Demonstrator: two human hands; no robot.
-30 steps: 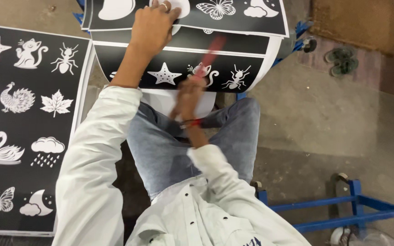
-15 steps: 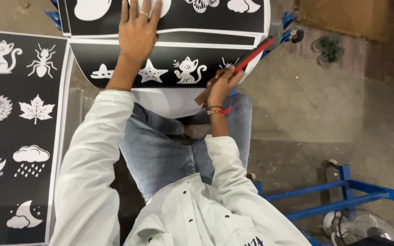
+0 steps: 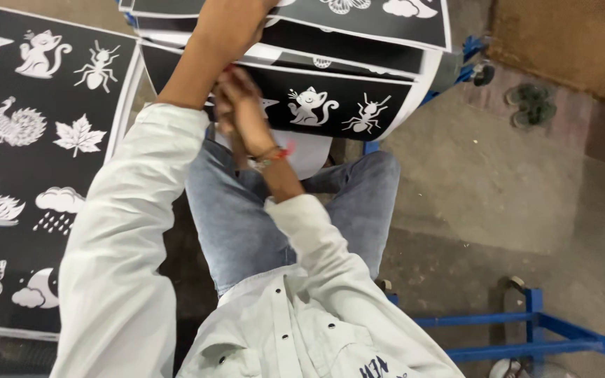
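Over the lap, top centre of the head view: stack of black printed sheets (image 3: 358, 105), each w/ a white border and white silhouette figures — a cat and an ant show on the lowest visible sheet, a butterfly and a cloud on the upper one at the frame's top edge. Sheets lie overlapped, edges stepped, and the lowest one curves down toward the knees. Stack rests on a blue-framed support, only partly seen at the right of it.

Left hand (image 3: 236, 21) reaches forward onto the stack, arm straight; fingers run out of frame at the top, so how far it is open cannot be told. It lies on the sheets.

Right hand (image 3: 236, 105) sits just below the left forearm, at the near edge of the lowest sheet, blurred; fingers look loosely curled, touching the sheet's edge, but whether it holds anything cannot be told. Red thread band (image 3: 278, 152) on its wrist.

Left of frame: second large black sheet (image 3: 29, 175), flat, w/ star, cat, ant, peacock, leaf, swan, rain cloud, butterfly, moon — all white. White shirt sleeves, blue jeans (image 3: 302, 217), concrete floor (image 3: 512, 189), blue metal frame (image 3: 526, 336) lower right.
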